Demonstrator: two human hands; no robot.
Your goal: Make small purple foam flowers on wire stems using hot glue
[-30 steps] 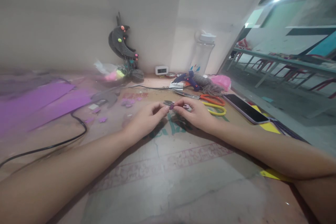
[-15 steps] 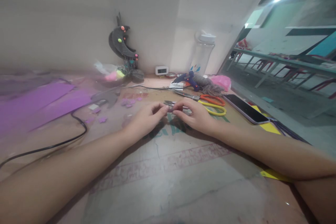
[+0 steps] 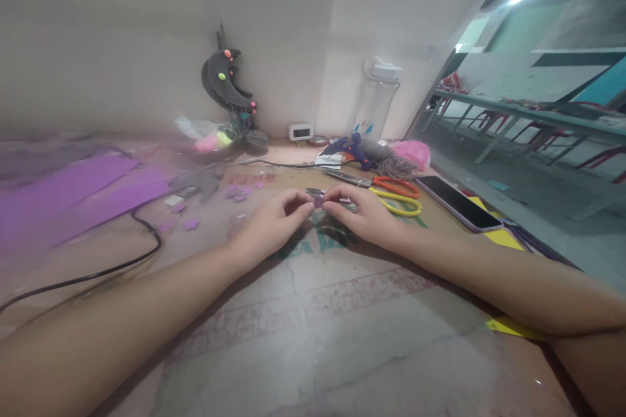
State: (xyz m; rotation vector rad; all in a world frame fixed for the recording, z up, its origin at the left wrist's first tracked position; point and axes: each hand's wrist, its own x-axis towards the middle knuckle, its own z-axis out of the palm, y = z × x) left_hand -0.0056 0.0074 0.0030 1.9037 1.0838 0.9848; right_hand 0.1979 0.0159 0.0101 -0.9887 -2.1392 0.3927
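Note:
My left hand [image 3: 274, 221] and my right hand [image 3: 364, 212] meet fingertip to fingertip over the cardboard-covered table [image 3: 313, 313]. Both pinch a small purple foam piece [image 3: 319, 201] between thumbs and forefingers. Both forearms rest on the table. A small metal tool [image 3: 313, 192] lies just behind the fingertips; I cannot tell whether a hand touches it.
Orange scissors [image 3: 391, 184] and yellow scissors [image 3: 401, 203] lie right of my hands, a phone [image 3: 457, 202] beyond them. A blue glue gun [image 3: 349, 146], water bottle [image 3: 376, 101] and small clock [image 3: 300, 131] stand at the back. Purple foam sheets [image 3: 73, 192] and a black cable [image 3: 147, 234] lie at left.
My fingertips have shifted slightly on the purple piece, turning it between them. The arms stay in place.

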